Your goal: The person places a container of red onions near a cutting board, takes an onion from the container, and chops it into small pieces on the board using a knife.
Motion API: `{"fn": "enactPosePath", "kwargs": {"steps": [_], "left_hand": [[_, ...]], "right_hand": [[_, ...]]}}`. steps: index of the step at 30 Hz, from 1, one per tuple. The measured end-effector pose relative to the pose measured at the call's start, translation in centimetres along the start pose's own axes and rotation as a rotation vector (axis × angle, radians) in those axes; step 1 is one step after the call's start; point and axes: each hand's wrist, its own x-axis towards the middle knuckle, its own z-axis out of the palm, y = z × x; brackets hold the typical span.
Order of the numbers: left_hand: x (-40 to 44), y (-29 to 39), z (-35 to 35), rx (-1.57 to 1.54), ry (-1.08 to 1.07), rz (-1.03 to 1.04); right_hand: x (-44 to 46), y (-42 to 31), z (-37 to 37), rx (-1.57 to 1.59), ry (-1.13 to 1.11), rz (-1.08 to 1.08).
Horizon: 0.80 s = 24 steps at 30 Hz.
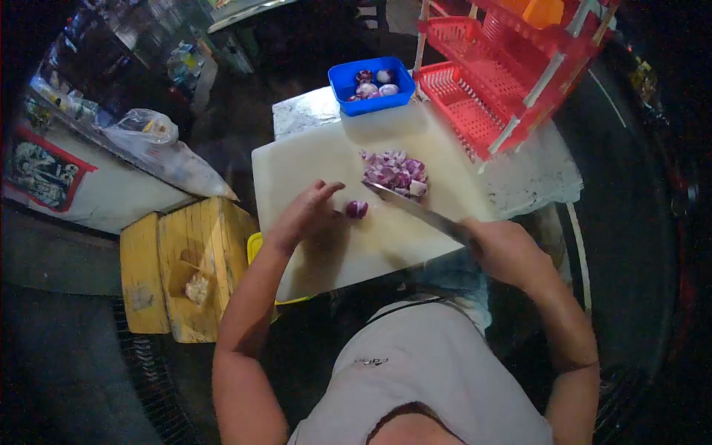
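My right hand [508, 252] is wrapped round the handle of a kitchen knife [426, 215]. The blade points left and its tip lies at the edge of a pile of chopped red onion [393, 170]. To the left of the blade, a piece of red onion [357, 209] rests on the white cutting board [297, 167]. Just beside that piece is my left hand [308, 211], fingers stretched out and apart, with nothing seen in them. Its palm side is hidden from view.
Behind the board stands a blue basket [371, 107] with several peeled red onions. A red plastic rack [475, 111] rises at the back right. Yellow wooden boxes [148, 274] are at the left, and a plastic bag [152, 137] lies on the white surface beyond.
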Motion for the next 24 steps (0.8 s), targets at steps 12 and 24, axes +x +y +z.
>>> {"fn": "enactPosePath", "kwargs": {"steps": [12,24], "left_hand": [[-6.4,-2.9,8.9,-0.153,0.036,-0.319],[-0.4,8.4,9.8,0.158,0.601,-0.424]], "right_hand": [[0.5,2.0,2.9,0.260,0.102,-0.009],[1.3,2.7,5.7,0.453,0.105,-0.021]]}}
